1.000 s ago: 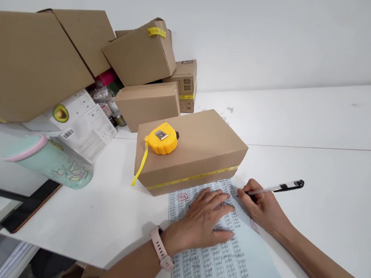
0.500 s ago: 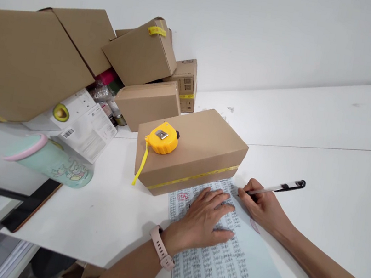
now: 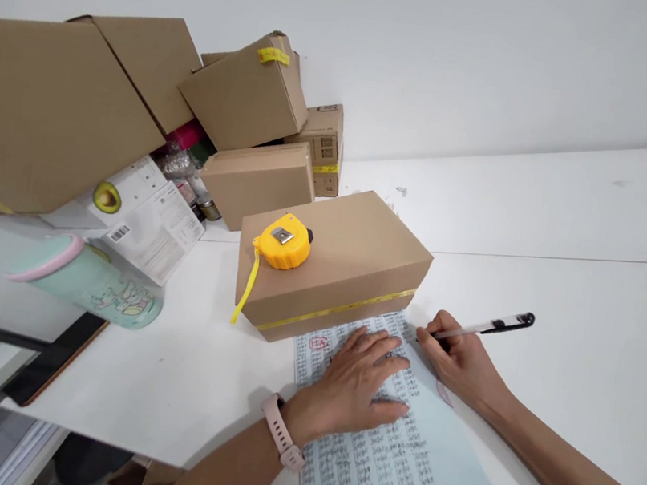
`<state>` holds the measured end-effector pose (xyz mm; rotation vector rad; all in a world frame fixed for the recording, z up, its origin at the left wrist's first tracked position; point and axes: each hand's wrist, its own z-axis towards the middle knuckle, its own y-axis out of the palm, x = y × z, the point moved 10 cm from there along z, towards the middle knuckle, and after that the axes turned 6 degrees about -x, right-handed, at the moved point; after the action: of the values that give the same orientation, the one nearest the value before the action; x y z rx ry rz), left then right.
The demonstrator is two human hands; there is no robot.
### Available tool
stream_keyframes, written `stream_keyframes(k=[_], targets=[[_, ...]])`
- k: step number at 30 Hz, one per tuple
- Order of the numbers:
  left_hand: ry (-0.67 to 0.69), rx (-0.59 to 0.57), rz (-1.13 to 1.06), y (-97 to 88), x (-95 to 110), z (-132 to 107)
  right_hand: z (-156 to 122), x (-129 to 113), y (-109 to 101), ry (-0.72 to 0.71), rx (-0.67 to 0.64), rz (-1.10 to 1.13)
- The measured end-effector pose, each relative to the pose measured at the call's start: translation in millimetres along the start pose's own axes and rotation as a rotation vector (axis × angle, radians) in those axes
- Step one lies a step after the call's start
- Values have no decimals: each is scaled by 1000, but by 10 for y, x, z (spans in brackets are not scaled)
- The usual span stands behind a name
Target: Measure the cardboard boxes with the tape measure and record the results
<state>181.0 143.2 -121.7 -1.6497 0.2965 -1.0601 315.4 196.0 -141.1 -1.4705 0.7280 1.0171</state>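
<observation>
White table, as I logged it: left hand spread flat on the printed sheet beside a box bearing a tape measure, right hand pinching a pen, tip on the sheet, shifted slightly rightward since a second before.

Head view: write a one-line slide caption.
Right hand holds a pen to a printed sheet pressed flat by the left hand, beside a box topped with a tape measure.

Nothing legible — print on the sheet is too small.
</observation>
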Motion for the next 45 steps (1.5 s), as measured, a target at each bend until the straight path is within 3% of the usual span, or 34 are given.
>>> stream_keyframes(k=[45], targets=[[-4,-7,-11,-8,13,-4,-5,-110,-80,-4,63,-79]])
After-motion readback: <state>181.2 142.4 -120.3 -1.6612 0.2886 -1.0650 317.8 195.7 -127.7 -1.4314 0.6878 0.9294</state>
